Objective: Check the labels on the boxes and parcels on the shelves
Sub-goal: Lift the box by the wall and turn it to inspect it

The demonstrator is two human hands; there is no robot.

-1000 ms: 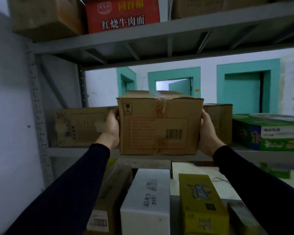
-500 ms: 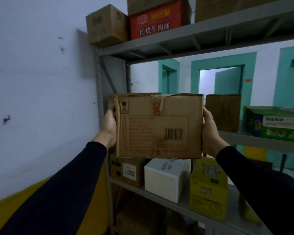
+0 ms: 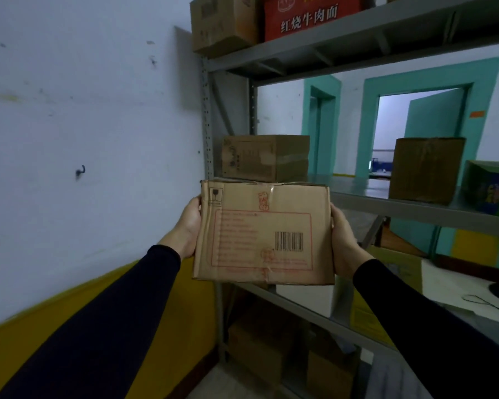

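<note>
- The left hand (image 3: 189, 226) and the right hand (image 3: 342, 240) pressed on opposite side edges of a cardboard box (image 3: 262, 234), palms against its sides and fingers wrapped out of sight behind it; this two-handed grip held the box in the air, clear of any shelf.
- The box's broad face was turned toward the camera, showing a red-framed printed label (image 3: 261, 240) with a barcode (image 3: 289, 241) in its right part and a fragile mark at the upper left corner.
- Left of the grip lay open air up to the white wall (image 3: 84, 125) with its yellow lower band.
- Below the grip ran the front edge of the lower shelf (image 3: 300, 306), carrying a white box (image 3: 303, 298) partly hidden behind the held box.
- Just beyond the box's top edge stood the middle shelf (image 3: 386, 203), with a brown carton (image 3: 265, 158) at its left end beside the upright post (image 3: 207, 125).
- A bare stretch of that shelf lay open right of the carton, up to a darker brown box (image 3: 424, 171).
- Above the grip, the top shelf (image 3: 357, 27) held a red carton (image 3: 311, 15) with white characters.
- Farthest behind stood a teal-framed open doorway (image 3: 415, 125).
</note>
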